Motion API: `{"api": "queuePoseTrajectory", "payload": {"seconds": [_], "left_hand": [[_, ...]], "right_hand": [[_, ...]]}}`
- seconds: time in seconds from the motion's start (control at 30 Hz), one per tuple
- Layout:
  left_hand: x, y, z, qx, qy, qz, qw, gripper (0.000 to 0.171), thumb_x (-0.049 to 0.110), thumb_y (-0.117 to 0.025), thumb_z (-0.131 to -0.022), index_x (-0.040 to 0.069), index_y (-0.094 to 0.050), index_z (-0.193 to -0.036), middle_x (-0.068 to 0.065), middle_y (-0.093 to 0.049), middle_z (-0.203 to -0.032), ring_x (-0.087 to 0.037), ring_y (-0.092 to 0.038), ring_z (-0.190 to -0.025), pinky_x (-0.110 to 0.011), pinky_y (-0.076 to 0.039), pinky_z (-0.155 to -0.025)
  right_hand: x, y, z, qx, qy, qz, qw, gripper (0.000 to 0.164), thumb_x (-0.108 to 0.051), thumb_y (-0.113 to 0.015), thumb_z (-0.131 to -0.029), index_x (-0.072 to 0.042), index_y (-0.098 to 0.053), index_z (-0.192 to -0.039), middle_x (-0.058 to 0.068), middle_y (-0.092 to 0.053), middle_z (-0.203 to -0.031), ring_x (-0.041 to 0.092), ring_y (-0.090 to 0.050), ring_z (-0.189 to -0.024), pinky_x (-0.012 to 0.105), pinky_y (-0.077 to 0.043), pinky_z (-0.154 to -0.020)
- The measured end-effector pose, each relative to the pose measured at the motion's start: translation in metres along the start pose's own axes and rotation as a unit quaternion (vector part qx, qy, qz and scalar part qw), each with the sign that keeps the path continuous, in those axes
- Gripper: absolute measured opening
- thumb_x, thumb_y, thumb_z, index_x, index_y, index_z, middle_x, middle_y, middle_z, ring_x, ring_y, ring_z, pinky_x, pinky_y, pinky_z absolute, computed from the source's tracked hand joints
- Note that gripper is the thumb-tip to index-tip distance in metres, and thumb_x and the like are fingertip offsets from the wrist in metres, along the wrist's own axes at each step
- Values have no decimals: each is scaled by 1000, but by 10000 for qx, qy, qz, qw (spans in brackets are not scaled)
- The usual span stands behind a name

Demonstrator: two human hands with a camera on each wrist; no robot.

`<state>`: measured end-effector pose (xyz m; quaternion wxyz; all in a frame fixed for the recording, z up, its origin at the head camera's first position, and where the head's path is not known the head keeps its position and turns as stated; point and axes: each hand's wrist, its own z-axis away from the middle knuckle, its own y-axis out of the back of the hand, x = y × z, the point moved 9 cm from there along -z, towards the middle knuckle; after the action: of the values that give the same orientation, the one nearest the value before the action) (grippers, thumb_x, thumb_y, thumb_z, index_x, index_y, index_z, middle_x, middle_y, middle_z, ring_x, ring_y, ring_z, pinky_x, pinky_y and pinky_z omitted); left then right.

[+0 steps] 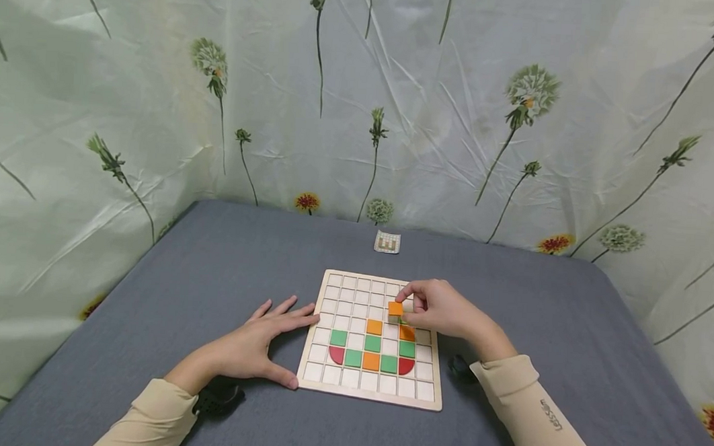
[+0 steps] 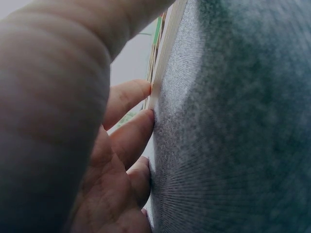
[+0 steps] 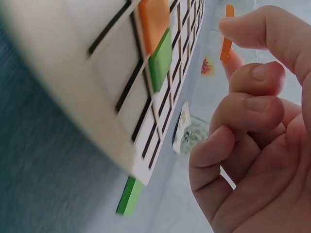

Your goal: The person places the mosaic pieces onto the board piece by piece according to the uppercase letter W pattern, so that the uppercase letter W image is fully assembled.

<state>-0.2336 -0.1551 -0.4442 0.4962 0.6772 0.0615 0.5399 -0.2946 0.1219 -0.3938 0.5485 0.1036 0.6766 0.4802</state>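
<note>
A square wooden grid board [image 1: 387,385] lies on the grey table. My right hand [image 1: 449,312] pinches an orange square tile [image 1: 395,309] between thumb and forefinger above the board's upper right cells. The right wrist view shows that tile [image 3: 227,41] edge-on, with the other fingers curled below it. My left hand [image 1: 244,348] rests at the board's left side, fingers spread, thumb by the near left corner. Fingertips [image 2: 141,90] meet the board's edge in the left wrist view. Green tiles [image 1: 372,344], orange tiles [image 1: 374,327] and red rounded tiles [image 1: 407,366] sit in cells.
Behind the board lies a small card [image 1: 387,243] with a printed grid pattern. A green tile [image 3: 129,196] is beyond the board's edge in the right wrist view. Floral curtain [image 1: 349,148] hangs around the back and sides of the table [image 1: 241,244].
</note>
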Motion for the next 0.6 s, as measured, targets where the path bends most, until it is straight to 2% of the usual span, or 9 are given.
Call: {"api": "queuePoseTrajectory", "payload": {"seconds": [0.43,0.6], "left_hand": [[1,0,0,-13,-42,-10,10000,106,57,-95,-74,30,-46,-165,-1,-32,-178,-42,-10,-169,-74,3,-129],[1,1,-1,2,-29,-28,10000,107,57,-95,-74,30,-46,-165,-1,-33,-177,-43,-11,-169,-74,3,-129]], "right_hand": [[-16,-23,-20,-226,24,-142,9996,20,-13,-77,-93,-10,-75,-112,-7,-47,-65,8,-41,-58,22,-39,-63],[-23,-35,-26,-340,36,-416,9985,20,-14,-77,-92,-11,-75,-112,-7,-50,-65,9,-42,-57,22,-40,-62]]}}
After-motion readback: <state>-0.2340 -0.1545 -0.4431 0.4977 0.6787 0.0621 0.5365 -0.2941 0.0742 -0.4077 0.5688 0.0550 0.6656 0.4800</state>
